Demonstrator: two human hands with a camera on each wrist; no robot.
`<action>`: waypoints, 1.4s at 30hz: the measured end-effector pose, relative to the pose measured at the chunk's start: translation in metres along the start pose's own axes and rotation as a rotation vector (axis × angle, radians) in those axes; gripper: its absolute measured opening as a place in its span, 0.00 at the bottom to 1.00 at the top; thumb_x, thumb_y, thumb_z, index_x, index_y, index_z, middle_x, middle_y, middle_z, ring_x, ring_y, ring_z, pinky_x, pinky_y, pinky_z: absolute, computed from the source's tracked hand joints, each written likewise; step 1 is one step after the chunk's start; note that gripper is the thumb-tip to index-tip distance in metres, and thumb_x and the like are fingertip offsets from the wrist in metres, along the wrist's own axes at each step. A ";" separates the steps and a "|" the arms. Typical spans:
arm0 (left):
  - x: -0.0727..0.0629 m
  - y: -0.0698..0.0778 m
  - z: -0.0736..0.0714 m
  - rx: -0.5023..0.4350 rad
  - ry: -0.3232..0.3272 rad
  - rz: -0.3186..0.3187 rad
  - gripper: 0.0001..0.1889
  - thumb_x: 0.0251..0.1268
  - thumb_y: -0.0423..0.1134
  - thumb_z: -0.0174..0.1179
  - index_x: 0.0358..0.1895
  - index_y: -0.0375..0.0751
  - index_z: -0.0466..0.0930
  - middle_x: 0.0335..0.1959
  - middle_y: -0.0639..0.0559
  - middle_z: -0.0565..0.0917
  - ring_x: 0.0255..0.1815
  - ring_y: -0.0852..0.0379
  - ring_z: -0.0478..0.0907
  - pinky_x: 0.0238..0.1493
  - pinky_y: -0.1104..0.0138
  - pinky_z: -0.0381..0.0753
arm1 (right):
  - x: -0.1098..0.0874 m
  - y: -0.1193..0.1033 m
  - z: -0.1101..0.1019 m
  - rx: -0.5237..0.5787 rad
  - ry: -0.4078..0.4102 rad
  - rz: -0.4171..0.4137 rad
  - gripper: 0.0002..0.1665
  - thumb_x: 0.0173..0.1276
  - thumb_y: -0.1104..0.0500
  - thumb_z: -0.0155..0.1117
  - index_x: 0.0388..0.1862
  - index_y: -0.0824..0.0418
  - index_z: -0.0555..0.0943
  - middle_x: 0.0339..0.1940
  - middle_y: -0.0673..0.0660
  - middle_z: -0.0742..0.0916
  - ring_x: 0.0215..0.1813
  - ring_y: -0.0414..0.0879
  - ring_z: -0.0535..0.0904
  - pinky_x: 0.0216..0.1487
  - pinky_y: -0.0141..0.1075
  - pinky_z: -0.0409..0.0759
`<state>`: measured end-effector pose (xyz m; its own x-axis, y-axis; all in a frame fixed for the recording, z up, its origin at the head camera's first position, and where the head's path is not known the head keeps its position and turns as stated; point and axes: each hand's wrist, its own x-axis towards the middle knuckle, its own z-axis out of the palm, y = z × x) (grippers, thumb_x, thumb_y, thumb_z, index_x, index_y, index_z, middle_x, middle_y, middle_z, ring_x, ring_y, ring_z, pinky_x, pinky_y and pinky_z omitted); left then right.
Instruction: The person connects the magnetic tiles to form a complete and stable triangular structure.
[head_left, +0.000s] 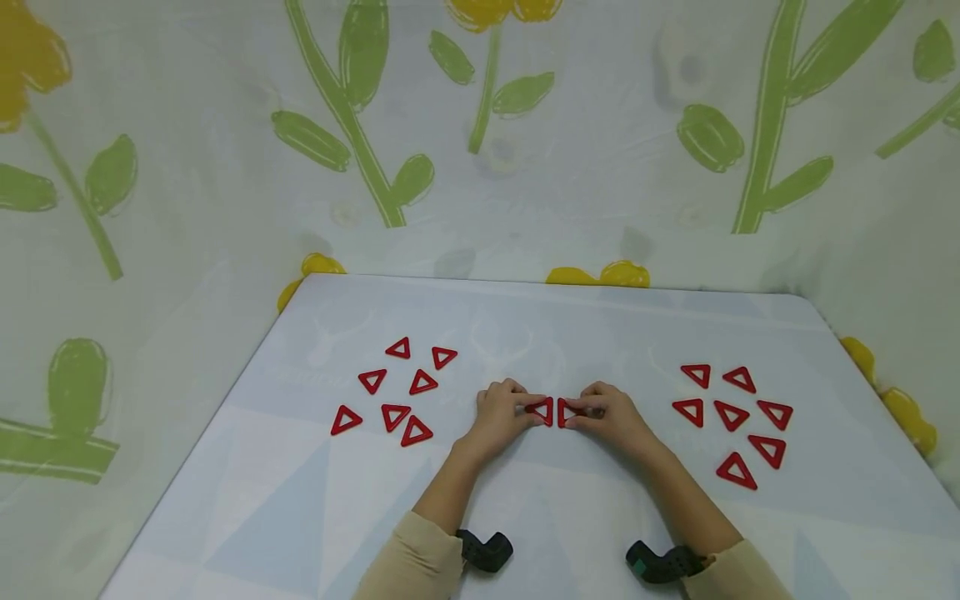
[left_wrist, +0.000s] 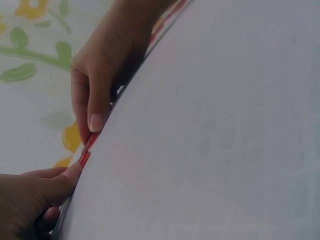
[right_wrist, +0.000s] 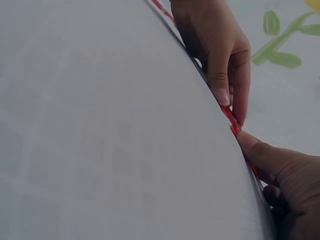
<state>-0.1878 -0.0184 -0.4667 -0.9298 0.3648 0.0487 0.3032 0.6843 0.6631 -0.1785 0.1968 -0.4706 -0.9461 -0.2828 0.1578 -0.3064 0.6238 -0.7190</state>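
Mid-table, my left hand (head_left: 497, 419) pinches a red triangle frame (head_left: 548, 412) between thumb and fingers. Facing it, my right hand (head_left: 613, 419) pinches a second red triangle frame (head_left: 561, 412). The two pieces stand side by side, their straight edges parallel with a thin gap between them, their outer points covered by the fingertips. In the left wrist view the left hand (left_wrist: 37, 197) is at lower left, and a red edge (left_wrist: 85, 158) shows at its fingertips. The right wrist view has the right hand (right_wrist: 285, 175) at lower right, close to the other hand.
Several red triangle frames (head_left: 421, 382) lie scattered on the table left of the hands. Several more red triangles (head_left: 731, 415) lie to the right. The white table (head_left: 570, 333) ends at a back edge before a flower-patterned cloth (head_left: 570, 192). Black wrist devices (head_left: 487, 552) sit at both sleeves.
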 end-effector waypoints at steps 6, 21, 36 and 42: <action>-0.001 0.003 0.000 0.032 0.012 0.022 0.19 0.57 0.44 0.66 0.54 0.53 0.82 0.42 0.52 0.75 0.43 0.55 0.66 0.46 0.59 0.59 | -0.001 0.003 0.002 0.005 0.011 0.003 0.19 0.53 0.59 0.74 0.45 0.63 0.86 0.35 0.52 0.81 0.38 0.44 0.71 0.33 0.30 0.73; -0.004 -0.009 0.012 0.207 0.163 0.150 0.24 0.51 0.56 0.68 0.53 0.54 0.83 0.41 0.54 0.77 0.43 0.56 0.68 0.46 0.60 0.62 | 0.001 0.003 0.013 -0.023 0.104 -0.119 0.19 0.49 0.60 0.76 0.43 0.62 0.87 0.32 0.51 0.82 0.34 0.41 0.70 0.33 0.31 0.71; -0.007 -0.003 0.015 0.229 0.206 0.149 0.22 0.52 0.55 0.68 0.51 0.55 0.84 0.39 0.54 0.76 0.41 0.57 0.69 0.43 0.62 0.64 | -0.003 0.001 0.011 -0.045 0.110 -0.119 0.19 0.49 0.60 0.77 0.42 0.62 0.87 0.31 0.49 0.81 0.33 0.40 0.70 0.33 0.31 0.72; -0.008 -0.004 0.015 0.217 0.217 0.158 0.21 0.51 0.53 0.69 0.50 0.54 0.84 0.39 0.54 0.76 0.41 0.57 0.69 0.43 0.62 0.64 | -0.006 0.001 0.009 -0.053 0.074 -0.077 0.19 0.51 0.59 0.76 0.44 0.61 0.86 0.33 0.48 0.81 0.35 0.39 0.71 0.34 0.30 0.73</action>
<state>-0.1788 -0.0146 -0.4812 -0.8833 0.3501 0.3118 0.4629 0.7568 0.4614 -0.1724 0.1924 -0.4782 -0.9241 -0.2778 0.2624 -0.3818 0.6404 -0.6664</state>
